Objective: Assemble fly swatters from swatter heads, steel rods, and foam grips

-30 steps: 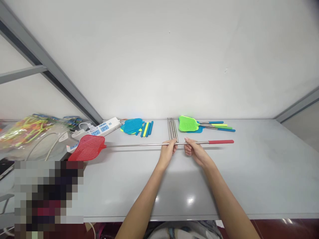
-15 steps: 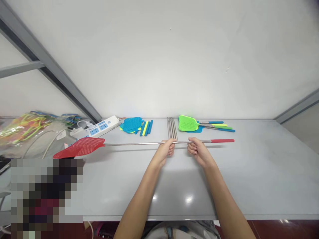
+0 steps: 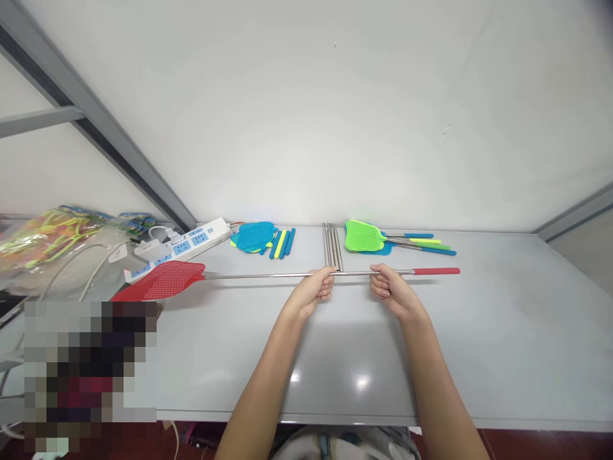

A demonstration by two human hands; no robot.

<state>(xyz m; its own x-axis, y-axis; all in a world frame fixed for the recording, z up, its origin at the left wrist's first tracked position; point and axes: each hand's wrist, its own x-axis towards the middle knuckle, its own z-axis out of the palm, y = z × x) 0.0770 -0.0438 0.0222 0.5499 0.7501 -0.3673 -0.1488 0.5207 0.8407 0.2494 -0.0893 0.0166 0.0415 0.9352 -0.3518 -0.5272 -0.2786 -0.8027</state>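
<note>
A red fly swatter (image 3: 165, 281) with a long metal telescopic rod lies level across both my hands, its mesh head at the left and its red grip at the right. My left hand (image 3: 311, 291) is closed round the middle of the rod. Nearer the grip, my right hand (image 3: 393, 287) pinches the same rod. Just beyond my left hand lie several bare metal rods (image 3: 331, 246) side by side. Assembled swatters with a green head (image 3: 364, 237) on top are piled behind my right hand.
Loose blue mesh heads (image 3: 255, 237) and several foam-like grips (image 3: 282, 244) lie at the back left. A white power strip (image 3: 204, 237) with plugs and cables is beside them. Clear plastic bags (image 3: 57, 249) fill the far left. A pixelated patch covers the lower left.
My right hand has slid a little to the right along with the red grip, so my hands are farther apart. The view has shifted slightly.
</note>
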